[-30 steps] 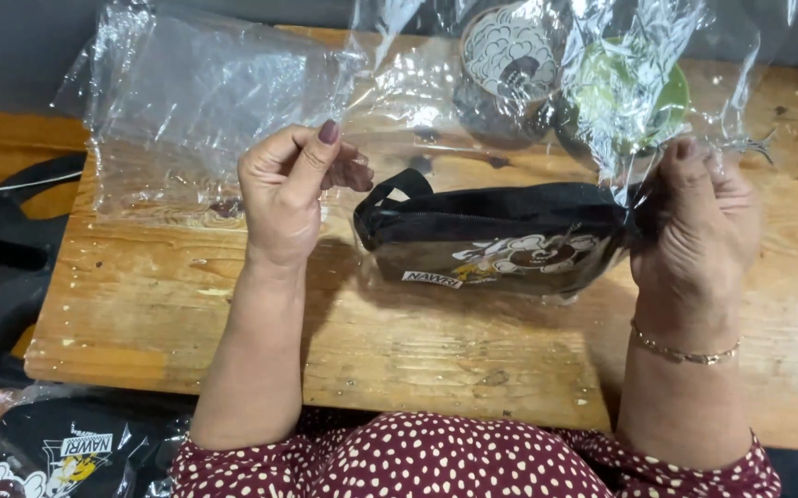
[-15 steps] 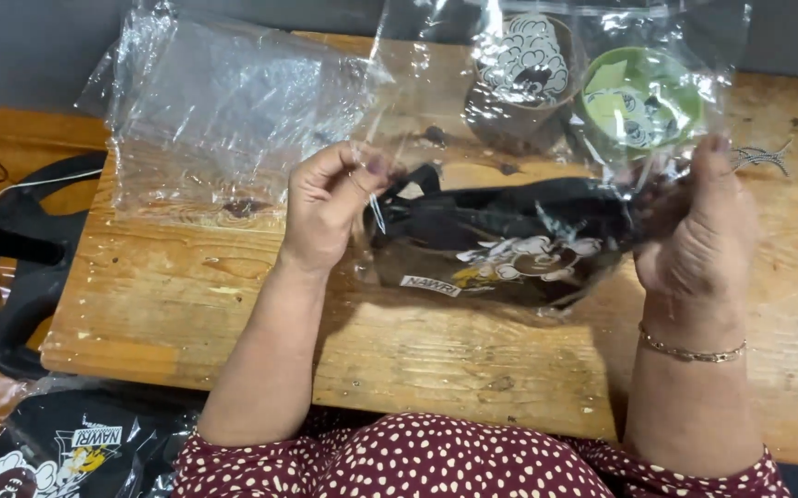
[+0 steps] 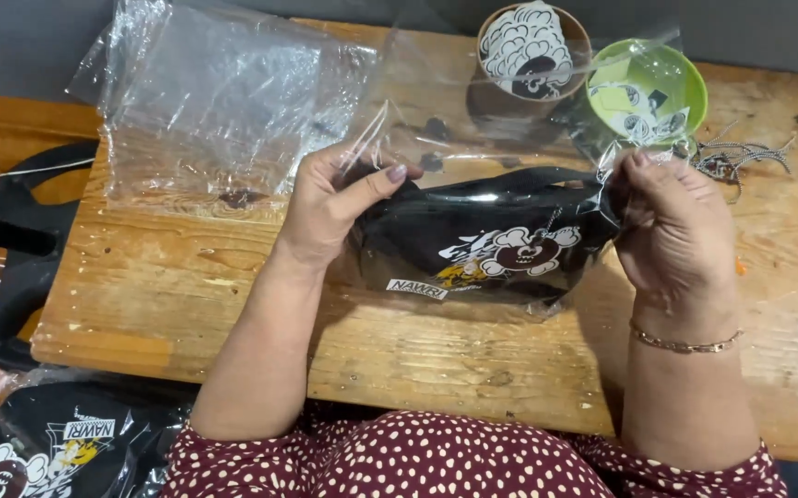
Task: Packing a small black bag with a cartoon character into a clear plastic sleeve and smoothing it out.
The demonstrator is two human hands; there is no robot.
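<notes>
Both hands are closed on the ends of a clear plastic sleeve (image 3: 509,120) in which a black pouch (image 3: 486,242) with a cartoon print is enclosed, held just above the wooden table (image 3: 233,304). The sleeve's open flap is pinched between thumb and fingers of the left hand (image 3: 339,207), while the opposite end, bag and pouch together, is gripped by the right hand (image 3: 671,231). The pouch is judged to be fully inside, so the bagging step appears nearly done; closing the flap would call for it to be folded flat over the pouch without the film being torn. A loose stack of clear bags (image 3: 214,101) is seen at the far left of the table. Printed tags are held in a brown cup (image 3: 532,46) and a green bowl (image 3: 648,88) beyond the sleeve, with a tangle of cords (image 3: 740,157) beside them. More bagged pouches (image 3: 39,443) are glimpsed below the table's near edge.
</notes>
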